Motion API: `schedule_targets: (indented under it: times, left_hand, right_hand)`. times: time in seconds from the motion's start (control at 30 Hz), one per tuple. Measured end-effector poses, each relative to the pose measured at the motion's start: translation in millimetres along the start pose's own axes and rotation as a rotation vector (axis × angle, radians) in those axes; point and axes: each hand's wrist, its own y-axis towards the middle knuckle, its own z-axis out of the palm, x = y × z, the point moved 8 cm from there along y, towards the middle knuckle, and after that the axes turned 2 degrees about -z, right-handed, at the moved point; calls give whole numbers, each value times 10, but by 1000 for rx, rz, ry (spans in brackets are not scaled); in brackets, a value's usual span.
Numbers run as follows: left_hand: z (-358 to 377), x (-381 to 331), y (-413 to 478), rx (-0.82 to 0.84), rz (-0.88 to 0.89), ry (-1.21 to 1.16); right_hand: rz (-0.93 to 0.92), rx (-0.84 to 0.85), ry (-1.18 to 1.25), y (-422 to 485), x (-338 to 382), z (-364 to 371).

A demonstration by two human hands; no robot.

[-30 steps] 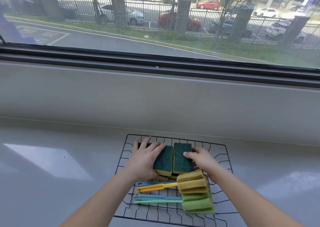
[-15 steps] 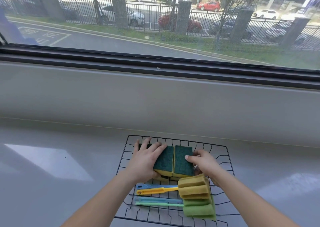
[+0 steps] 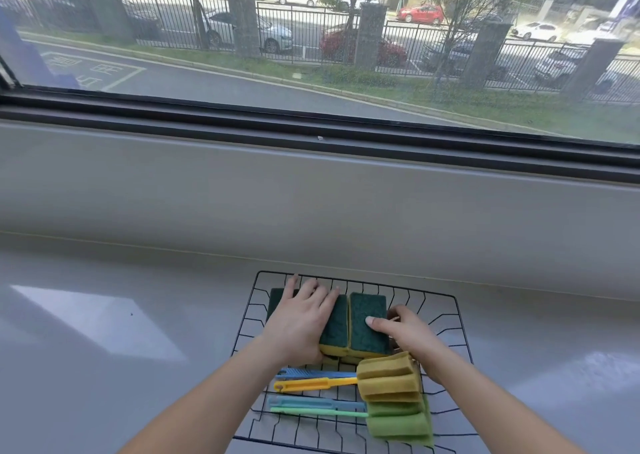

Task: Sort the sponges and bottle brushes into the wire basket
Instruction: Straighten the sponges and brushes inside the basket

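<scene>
1. The basket [image 3: 446,301] sits on the grey counter [image 3: 104,349] under the window, and everything the task names that I can see already lies inside it.
2. The sponges [image 3: 367,325] fill the far half: green scouring faces up, yellow foam showing at their near edges, long axes running away from the person, side by side and touching. More yellow shows under them, so I judge at least 2 layers.
3. The left hand [image 3: 298,325] lies palm down on the left sponges, fingers [image 3: 310,289] spread and flat, pressing, not gripping.
4. The right hand [image 3: 407,336] is at the right edge of the rightmost sponge; its thumb [image 3: 372,322] rests on the green top, and the other fingers curl down beside the sponge's right side. Whether they pinch it or only nudge it, I cannot tell.
5. The key relation: the sponges lie between the 2 hands, and the free space in the basket lies to the right of the right hand. A squeeze inward would square the row; the right hand is nearer the loose edge.
6. The 4 brushes [image 3: 389,381] lie in the near half, crosswise, handles pointing left, foam heads stacked at right, just beside the right wrist.
7. Judgement: sorting looks nearly done; only tidying remains.
</scene>
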Motion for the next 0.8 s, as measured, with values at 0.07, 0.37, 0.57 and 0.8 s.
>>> schedule_targets:
  times: [0.07, 0.37, 0.57, 0.8]
  left_hand:
    - [-14, 54, -12, -44, -56, -63]
    - [-22, 124, -24, 6, -77, -225]
    - [55, 92, -22, 18, -83, -92]
    - [86, 51, -11, 41, -47, -86]
  right_hand:
    - [3, 1, 3, 11, -17, -8]
    - [3, 4, 18, 41, -28, -14]
    - [-7, 4, 7, 55, -35, -4]
    - [-27, -38, -85, 58, -10, -17]
